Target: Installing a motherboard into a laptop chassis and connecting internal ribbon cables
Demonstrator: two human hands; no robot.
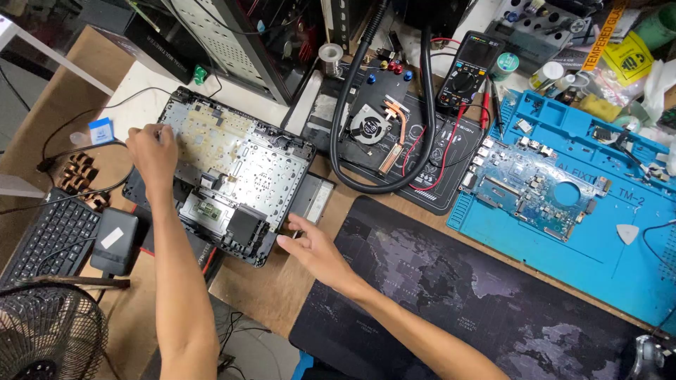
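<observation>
The left hand [151, 151] rests on the far left corner of the open laptop shell [232, 176] on the desk [267, 288], the right hand [313, 246] touches its near right edge with fingers spread, a black mat [458, 295] lies just right of that hand, and a blue circuit board [528, 186] lies farther right.

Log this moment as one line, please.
left hand: on laptop shell far-left edge | right hand: at near-right corner, fingers spread | circuit board: on blue mat
</observation>
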